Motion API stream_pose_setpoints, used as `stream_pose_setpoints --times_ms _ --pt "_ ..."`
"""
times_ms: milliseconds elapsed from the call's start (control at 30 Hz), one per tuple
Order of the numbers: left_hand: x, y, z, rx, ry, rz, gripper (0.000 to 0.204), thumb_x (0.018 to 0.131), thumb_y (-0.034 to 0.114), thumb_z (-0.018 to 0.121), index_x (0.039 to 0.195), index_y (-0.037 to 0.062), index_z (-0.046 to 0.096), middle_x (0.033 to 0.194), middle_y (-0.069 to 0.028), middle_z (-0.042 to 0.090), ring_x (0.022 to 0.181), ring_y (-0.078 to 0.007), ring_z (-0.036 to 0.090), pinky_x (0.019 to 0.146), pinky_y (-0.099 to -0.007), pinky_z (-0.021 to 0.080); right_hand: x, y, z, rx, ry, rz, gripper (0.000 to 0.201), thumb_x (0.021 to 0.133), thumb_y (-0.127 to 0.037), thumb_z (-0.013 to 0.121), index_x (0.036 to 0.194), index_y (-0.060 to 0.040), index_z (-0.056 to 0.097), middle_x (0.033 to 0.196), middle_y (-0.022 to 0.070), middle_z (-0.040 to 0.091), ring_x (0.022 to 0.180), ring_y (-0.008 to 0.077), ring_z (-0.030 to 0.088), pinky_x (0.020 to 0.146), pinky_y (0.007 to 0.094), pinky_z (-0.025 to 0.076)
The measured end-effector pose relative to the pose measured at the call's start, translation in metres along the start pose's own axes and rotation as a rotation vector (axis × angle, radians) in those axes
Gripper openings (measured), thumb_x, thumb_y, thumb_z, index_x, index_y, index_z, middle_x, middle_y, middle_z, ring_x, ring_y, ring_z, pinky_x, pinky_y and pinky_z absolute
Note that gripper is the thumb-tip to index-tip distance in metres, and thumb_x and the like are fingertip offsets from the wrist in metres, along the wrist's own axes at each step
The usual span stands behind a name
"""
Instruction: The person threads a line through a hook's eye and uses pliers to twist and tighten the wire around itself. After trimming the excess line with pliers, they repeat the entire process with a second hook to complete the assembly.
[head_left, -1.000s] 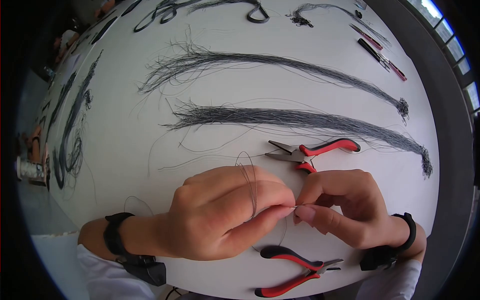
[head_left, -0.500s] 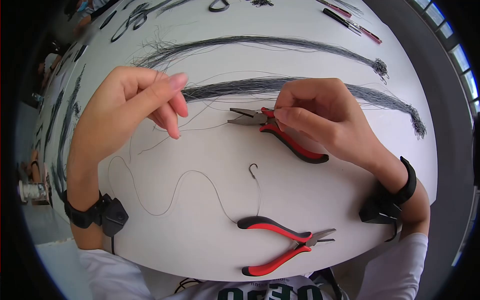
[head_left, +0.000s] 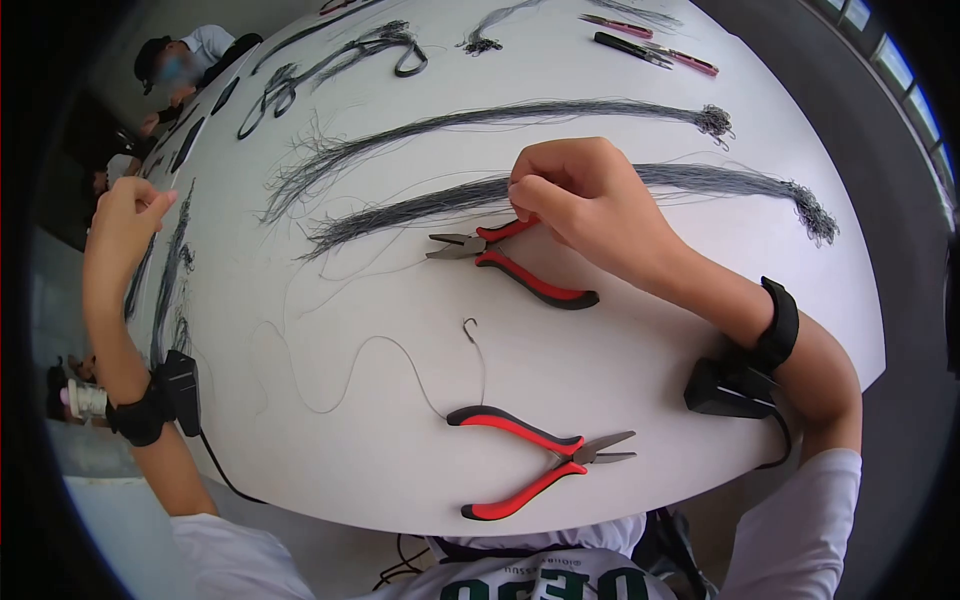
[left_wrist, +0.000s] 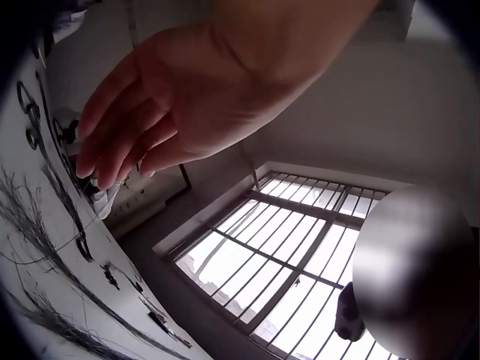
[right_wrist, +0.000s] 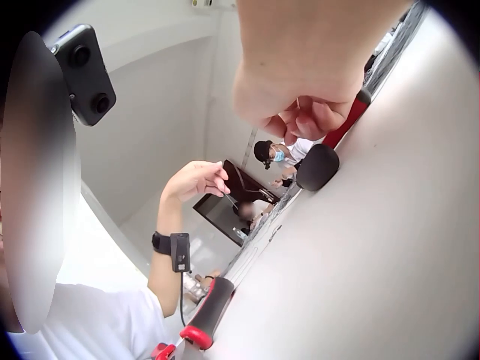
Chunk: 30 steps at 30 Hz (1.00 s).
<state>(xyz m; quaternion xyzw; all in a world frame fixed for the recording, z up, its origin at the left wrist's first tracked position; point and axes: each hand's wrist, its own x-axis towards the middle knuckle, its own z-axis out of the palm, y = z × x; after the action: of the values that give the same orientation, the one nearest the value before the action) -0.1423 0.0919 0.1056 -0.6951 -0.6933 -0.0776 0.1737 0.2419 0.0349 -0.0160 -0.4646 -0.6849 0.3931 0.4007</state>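
The closer bundle of strands (head_left: pixel 440 198) lies beyond the nearer pliers (head_left: pixel 575 466). The left hand (head_left: pixel 125 228) has swung farther left of those pliers; the right hand (head_left: pixel 580 190), fingers curled, is beyond them. I cannot tell whether either pinches a strand. Just beyond their upper handle lies the fish hook (head_left: pixel 470 329), untouched, so work on it seems paused.

Left hand (head_left: pixel 125 228) is up, well out to the left of the farther pliers (head_left: pixel 487 245), fingers loosely bent, the left forearm (head_left: pixel 118 355) standing nearly upright beneath it! Over to the right hand (head_left: pixel 568 188): right by those pliers' far handle, touching or not, hard to say, fingers curled inward, thumb against the index finger, right forearm (head_left: pixel 705 285) slanting in from the pliers' right.
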Motion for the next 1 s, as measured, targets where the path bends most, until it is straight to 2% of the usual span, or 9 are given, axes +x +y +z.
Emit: stream_pose_setpoints --times_ms 67,167,267,333,433,567,767,867,1000 --pt "-0.008 -0.009 -0.006 -0.125 -0.050 -0.074 0.027 0.085 0.024 0.065 0.088 -0.0027 0.060 0.073 -0.0069 0.062 0.062 -0.0143 0.058 0.063 -0.0277 0.045 0.000 -0.002 -0.001 -0.044 0.145 -0.017 0.023 0.077 -0.014 0.054 0.071 0.0075 0.060 0.060 0.0124 0.056 0.053 0.0165 0.047 0.054 0.0307 0.042" --pt "-0.062 0.076 -0.033 -0.474 0.035 0.269 0.038 0.077 0.025 0.072 0.105 0.0004 0.062 0.084 -0.0109 0.062 0.083 -0.0178 0.059 0.077 -0.0283 0.045 -0.001 -0.005 0.000 -0.034 0.202 -0.014 0.022 0.078 -0.013 0.054 0.071 0.0072 0.060 0.059 0.0119 0.056 0.052 0.0163 0.046 0.054 0.0306 0.041" --pt "-0.120 0.151 -0.041 -0.717 -0.444 0.901 0.063 0.065 0.043 0.078 0.105 -0.0011 0.057 0.103 -0.0153 0.055 0.095 -0.0290 0.055 0.081 -0.0354 0.045 0.001 0.003 0.004 -0.035 0.195 -0.061 0.021 0.079 -0.012 0.053 0.072 0.0067 0.059 0.058 0.0110 0.054 0.052 0.0154 0.046 0.053 0.0299 0.041" --pt "-0.150 0.176 -0.030 -0.598 -0.540 1.086 0.069 0.063 0.045 0.078 0.107 -0.0015 0.054 0.104 -0.0148 0.051 0.097 -0.0297 0.052 0.082 -0.0354 0.046 0.001 0.002 0.004 -0.041 0.183 -0.056 0.020 0.079 -0.012 0.053 0.073 0.0062 0.059 0.058 0.0103 0.054 0.052 0.0148 0.046 0.053 0.0296 0.040" --pt "-0.161 0.190 -0.013 -0.460 -0.582 1.134 0.067 0.064 0.042 0.077 0.106 -0.0031 0.052 0.101 -0.0143 0.048 0.094 -0.0289 0.050 0.080 -0.0348 0.046 0.001 0.005 0.004 -0.043 0.172 -0.050 0.018 0.079 -0.011 0.053 0.075 0.0055 0.058 0.058 0.0092 0.054 0.053 0.0137 0.046 0.053 0.0289 0.040" --pt "-0.163 0.193 -0.004 -0.519 -0.527 1.113 0.062 0.064 0.039 0.077 0.102 -0.0038 0.052 0.095 -0.0130 0.047 0.089 -0.0276 0.049 0.078 -0.0343 0.045 -0.001 0.000 0.002 -0.104 0.089 -0.034 0.016 0.088 -0.009 0.051 0.081 0.0049 0.056 0.066 0.0025 0.054 0.060 0.0057 0.044 0.055 0.0224 0.037" --pt "-0.153 0.179 -0.003 -0.735 -0.536 0.999 0.055 0.064 0.030 0.077 0.101 -0.0026 0.052 0.094 -0.0114 0.049 0.083 -0.0239 0.053 0.075 -0.0323 0.046 -0.001 0.001 0.005 -0.052 0.129 -0.054 0.014 0.083 -0.008 0.054 0.081 0.0049 0.058 0.059 0.0071 0.055 0.053 0.0101 0.046 0.052 0.0262 0.040" --pt "-0.130 0.161 -0.018 -0.928 -1.132 0.605 0.052 0.068 0.023 0.076 0.107 -0.0017 0.051 0.100 -0.0112 0.052 0.085 -0.0177 0.059 0.078 -0.0305 0.049 -0.001 0.004 0.006 -0.010 0.131 -0.074 0.014 0.084 -0.009 0.054 0.081 0.0049 0.058 0.060 0.0072 0.056 0.052 0.0092 0.044 0.051 0.0255 0.039" --pt "-0.123 0.133 -0.004 -1.311 -1.290 0.188 0.051 0.075 0.021 0.060 0.116 -0.0046 0.048 0.107 -0.0122 0.053 0.094 -0.0224 0.058 0.080 -0.0344 0.048 -0.004 -0.003 0.006 -0.016 0.114 -0.087 0.009 0.083 -0.005 0.055 0.081 0.0041 0.057 0.061 0.0071 0.056 0.049 0.0090 0.044 0.048 0.0248 0.038"
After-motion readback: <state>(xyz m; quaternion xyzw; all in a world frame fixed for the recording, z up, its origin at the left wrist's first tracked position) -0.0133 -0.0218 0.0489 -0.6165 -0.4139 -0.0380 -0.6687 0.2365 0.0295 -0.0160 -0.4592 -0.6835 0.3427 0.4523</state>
